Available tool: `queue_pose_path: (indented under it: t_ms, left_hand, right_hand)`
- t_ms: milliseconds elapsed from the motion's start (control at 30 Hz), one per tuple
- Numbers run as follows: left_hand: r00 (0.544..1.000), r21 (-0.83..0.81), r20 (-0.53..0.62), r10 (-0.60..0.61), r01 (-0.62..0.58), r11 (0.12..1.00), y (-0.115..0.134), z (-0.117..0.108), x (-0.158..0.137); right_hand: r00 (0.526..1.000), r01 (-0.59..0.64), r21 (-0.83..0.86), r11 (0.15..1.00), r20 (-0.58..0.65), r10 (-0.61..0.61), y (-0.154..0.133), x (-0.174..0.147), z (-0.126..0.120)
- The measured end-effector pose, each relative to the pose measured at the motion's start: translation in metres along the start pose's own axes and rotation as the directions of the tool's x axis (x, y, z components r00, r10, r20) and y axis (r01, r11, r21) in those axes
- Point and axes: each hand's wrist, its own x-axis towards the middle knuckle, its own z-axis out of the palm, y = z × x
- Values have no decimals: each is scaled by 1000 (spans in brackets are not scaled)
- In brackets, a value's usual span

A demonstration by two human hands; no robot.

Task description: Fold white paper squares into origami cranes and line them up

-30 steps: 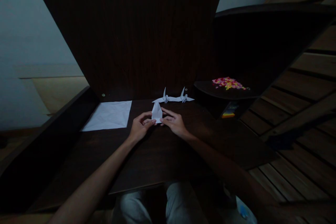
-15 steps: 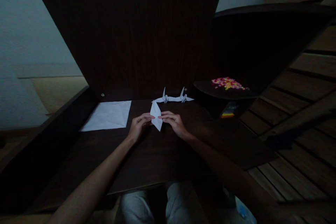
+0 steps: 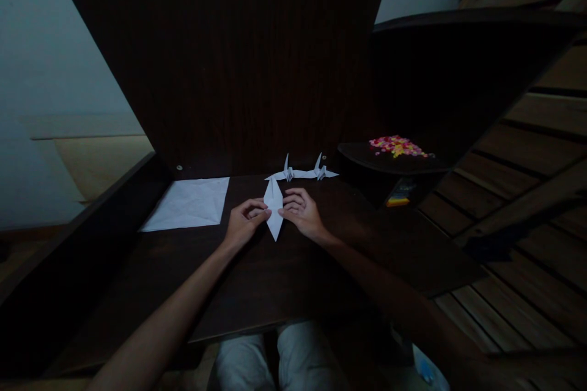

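Left hand (image 3: 247,220) and right hand (image 3: 303,214) pinching a flat white folded-paper diamond (image 3: 274,198) mid-counter (image 3: 275,290), looks half-shaped tbh. Two white paper birds (image 3: 302,173), far side, look done; white paper sheet (image 3: 190,203), left, lies flat.

a pink-and-yellow pile (image 3: 398,146) lies on a dark shelf (image 3: 360,153) beside wooden slats (image 3: 534,115).

The folded paper (image 3: 274,195) partly hides the left hand (image 3: 244,220); the colourful bits (image 3: 398,146) are too small to identify.
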Motion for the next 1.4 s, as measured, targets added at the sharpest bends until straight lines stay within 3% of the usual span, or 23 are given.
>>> queue_pose_path:
  t_ms: [167,333,633,767,933,1167,1400]
  left_hand:
    - [997,100,-56,55,-49,994,3,-1,1]
    - [995,214,-41,88,-78,974,7,-1,0]
    - [996,113,56,-63,56,992,12,2,-1]
    - [987,45,36,-159,157,987,8,3,-1]
    - [982,38,94,-162,159,986,7,4,-4]
    - [991,27,60,-122,121,992,5,5,-2]
    - [991,-96,59,-116,122,988,4,4,-1]
  right_hand:
    - [1000,-4,-5,1000,22,4,-5,-2,3]
    - [1000,6,-41,999,31,-5,-7,-3,4]
    - [991,120,-145,982,69,-111,-9,-7,6]
    - [954,296,-289,910,130,-268,-11,-6,3]
    - [908,418,-449,790,170,-384,-13,-6,1]
    - [922,385,-466,797,152,-357,-15,-10,5]
    - [971,208,-271,940,-59,-231,-4,-8,5]
